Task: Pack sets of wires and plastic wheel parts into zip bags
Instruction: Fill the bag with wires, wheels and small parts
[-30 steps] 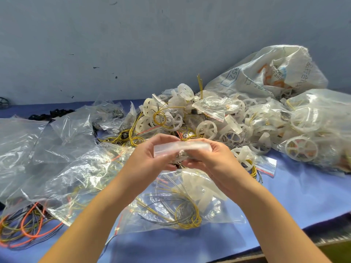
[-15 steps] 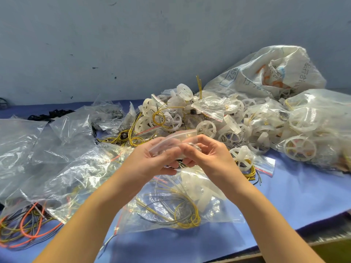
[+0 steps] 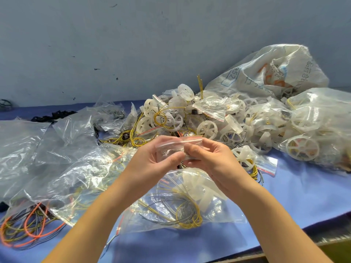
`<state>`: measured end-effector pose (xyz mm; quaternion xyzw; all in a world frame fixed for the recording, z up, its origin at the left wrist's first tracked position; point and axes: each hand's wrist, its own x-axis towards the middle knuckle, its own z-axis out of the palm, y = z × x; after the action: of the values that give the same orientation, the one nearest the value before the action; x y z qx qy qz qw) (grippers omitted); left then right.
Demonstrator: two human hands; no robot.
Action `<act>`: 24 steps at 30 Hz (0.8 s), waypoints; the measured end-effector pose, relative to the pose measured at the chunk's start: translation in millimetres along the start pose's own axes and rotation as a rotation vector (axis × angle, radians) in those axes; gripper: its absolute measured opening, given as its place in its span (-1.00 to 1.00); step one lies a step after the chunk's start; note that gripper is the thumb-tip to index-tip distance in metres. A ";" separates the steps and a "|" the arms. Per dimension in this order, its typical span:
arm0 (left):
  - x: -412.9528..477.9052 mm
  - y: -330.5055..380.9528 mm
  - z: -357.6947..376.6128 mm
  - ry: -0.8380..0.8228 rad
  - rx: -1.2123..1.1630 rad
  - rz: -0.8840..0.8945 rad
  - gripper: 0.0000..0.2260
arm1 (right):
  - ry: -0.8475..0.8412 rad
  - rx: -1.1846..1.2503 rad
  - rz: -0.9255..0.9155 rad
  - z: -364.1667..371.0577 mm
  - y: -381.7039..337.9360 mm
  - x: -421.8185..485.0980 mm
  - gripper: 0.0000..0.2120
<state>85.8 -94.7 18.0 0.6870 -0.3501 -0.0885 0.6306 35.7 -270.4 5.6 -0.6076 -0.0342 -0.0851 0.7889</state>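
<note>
Both hands meet above the middle of the table and hold one small clear zip bag (image 3: 171,147) with a red strip along its top edge. My left hand (image 3: 152,160) grips its left side, thumb over the front. My right hand (image 3: 207,158) pinches its right side, fingers curled over the bag. What the small bag holds is too hidden to tell. Behind the hands lies a heap of white plastic wheel parts (image 3: 207,128) tangled with yellow wires (image 3: 161,118). Under my wrists lies a larger clear bag (image 3: 218,209) with white wheels and coiled yellow and grey wires.
Crumpled clear bags (image 3: 62,141) cover the left of the blue table (image 3: 303,190). Loose orange, yellow and black wires (image 3: 26,230) lie at the near left. A printed white sack (image 3: 266,73) and bags of wheels (image 3: 311,133) stand at the right. A grey wall rises behind.
The small bag was stretched flat between both hands a second ago. My fingers have since drawn together at its middle and the bag has tipped, with its red strip now showing on top.
</note>
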 end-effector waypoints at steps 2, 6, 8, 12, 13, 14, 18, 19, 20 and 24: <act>-1.7 0.8 0.4 0.000 0.008 0.051 -0.72 | -0.015 0.097 0.057 0.5 -0.6 0.5 -0.69; -2.9 1.6 -1.6 0.097 -0.102 -0.028 -0.80 | -0.121 0.149 0.074 4.8 -3.8 -1.4 -0.73; -2.5 1.1 -4.5 0.164 -0.239 -0.117 -0.80 | -0.131 0.002 0.010 9.8 -3.5 -2.7 -0.68; -4.2 1.4 -13.6 0.152 -0.372 -0.218 -0.69 | -0.033 -0.219 -0.099 17.6 1.0 -2.6 -0.66; -5.9 1.4 -15.8 0.127 -0.343 -0.219 -0.66 | -0.013 -0.226 -0.108 18.3 2.0 -2.0 -0.69; -8.4 0.8 -18.0 0.104 -0.285 -0.211 -0.65 | 0.005 -0.228 -0.110 18.9 2.8 -1.4 -0.73; -20.1 -2.8 -28.3 0.086 0.006 -0.148 -0.67 | 0.009 -0.284 -0.095 23.1 9.3 1.4 -0.75; -23.0 -3.6 -32.5 0.092 0.009 -0.154 -0.68 | -0.010 -0.322 -0.088 25.0 11.4 2.0 -0.72; -26.1 -3.8 -37.9 0.095 0.007 -0.166 -0.69 | -0.034 -0.367 -0.077 26.9 13.1 2.3 -0.70; -39.8 -6.5 -82.6 0.163 0.039 -0.298 -0.74 | -0.047 -0.574 -0.094 27.1 16.8 4.1 -0.72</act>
<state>105.3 -4.9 14.9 0.7483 -0.1938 -0.1182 0.6233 44.0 -240.5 -2.7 -0.8055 -0.0551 -0.1136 0.5789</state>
